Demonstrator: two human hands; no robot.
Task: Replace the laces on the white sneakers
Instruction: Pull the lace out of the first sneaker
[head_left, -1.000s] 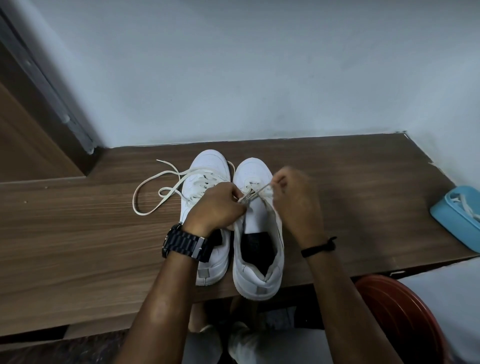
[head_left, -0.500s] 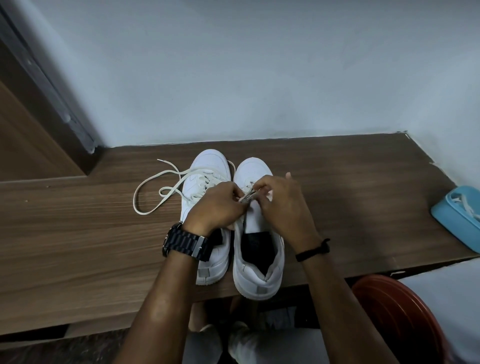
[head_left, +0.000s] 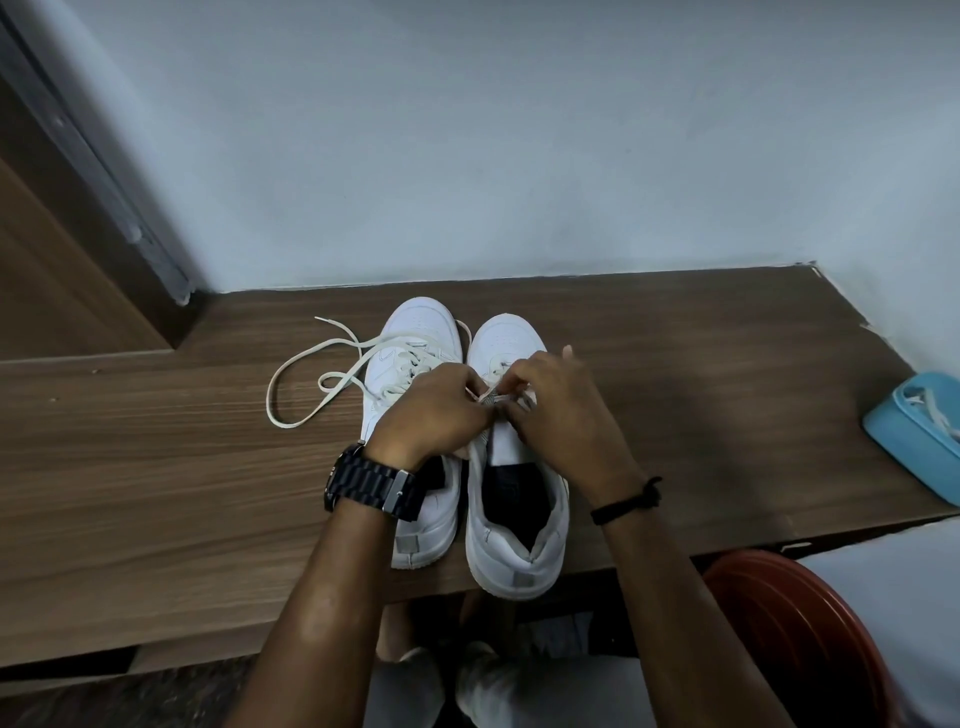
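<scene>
Two white sneakers stand side by side on the wooden table (head_left: 156, 467), toes toward the wall. The left sneaker (head_left: 415, 338) has a cream lace (head_left: 311, 364) threaded through it, its loose ends looping out to the left on the table. Over the right sneaker (head_left: 511, 519), both my hands meet at the eyelets. My left hand (head_left: 431, 410) pinches the right sneaker's lace (head_left: 491, 397) from the left. My right hand (head_left: 563, 410) pinches the same lace from the right, above the tongue. Most of that lace is hidden by my fingers.
A light blue box (head_left: 914, 436) holding white laces sits at the table's right edge. A red-brown round stool (head_left: 795, 634) stands below the table at the lower right. The wall runs right behind the sneakers, and a door frame (head_left: 104, 197) is at the left.
My right hand has come back from the right, where it held the lace pulled out, to the middle of the right sneaker beside my left hand. The left hand has stayed in place.
</scene>
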